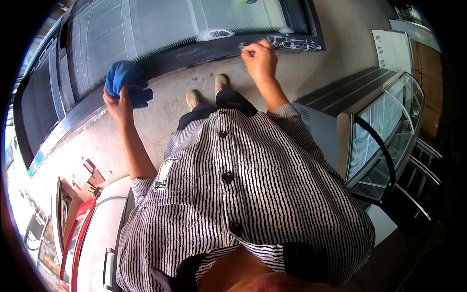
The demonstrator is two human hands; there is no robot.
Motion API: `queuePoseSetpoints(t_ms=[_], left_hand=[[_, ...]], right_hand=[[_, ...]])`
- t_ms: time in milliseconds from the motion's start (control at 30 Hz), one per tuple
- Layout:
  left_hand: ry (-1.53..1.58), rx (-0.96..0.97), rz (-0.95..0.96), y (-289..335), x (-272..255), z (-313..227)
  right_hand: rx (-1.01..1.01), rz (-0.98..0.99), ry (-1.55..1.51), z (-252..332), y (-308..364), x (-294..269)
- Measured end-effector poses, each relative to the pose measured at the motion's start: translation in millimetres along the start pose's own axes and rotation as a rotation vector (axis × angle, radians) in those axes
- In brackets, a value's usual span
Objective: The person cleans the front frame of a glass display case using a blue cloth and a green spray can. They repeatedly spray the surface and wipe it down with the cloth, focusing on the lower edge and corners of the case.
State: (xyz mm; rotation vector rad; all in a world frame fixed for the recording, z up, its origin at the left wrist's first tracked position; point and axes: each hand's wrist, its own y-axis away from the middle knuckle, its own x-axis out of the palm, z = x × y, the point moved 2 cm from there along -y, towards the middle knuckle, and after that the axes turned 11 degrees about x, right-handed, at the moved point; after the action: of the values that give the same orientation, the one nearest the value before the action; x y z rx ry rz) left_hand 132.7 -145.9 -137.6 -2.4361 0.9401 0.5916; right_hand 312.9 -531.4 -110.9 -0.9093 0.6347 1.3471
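Observation:
A bunched blue cloth [125, 82] is gripped in my left hand [120, 103], at the near edge of a large dark-framed glass panel [160, 24]. My right hand [261, 59] is over the same dark frame [194, 54], further right. Its fingers are curled together, and whatever may be between them is hidden. White foamy smears [294, 43] lie on the frame just right of this hand. Another white patch [214, 34] marks the lower border of the glass, between my two hands.
Concrete floor [311, 68] lies around my shoes [222, 82]. On my right stands a display cabinet [379, 136] with curved glass. A white appliance with a red edge [85, 219] is at lower left. A small yellow-green object [249, 1] shows at the top edge.

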Motion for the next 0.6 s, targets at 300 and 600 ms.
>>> queuePoseSetpoints(t_ms=[300,600], left_hand=[[-0.018,0.007,0.015,-3.2,0.2,7.9],[-0.003,0.002,-0.002,-1.0,-2.7,18.8]], right_hand=[[0.097,-0.074,-0.024,-29.9,-16.7,-10.8],[-0.073,-0.072,-0.082,-4.4,-32.3,9.7]])
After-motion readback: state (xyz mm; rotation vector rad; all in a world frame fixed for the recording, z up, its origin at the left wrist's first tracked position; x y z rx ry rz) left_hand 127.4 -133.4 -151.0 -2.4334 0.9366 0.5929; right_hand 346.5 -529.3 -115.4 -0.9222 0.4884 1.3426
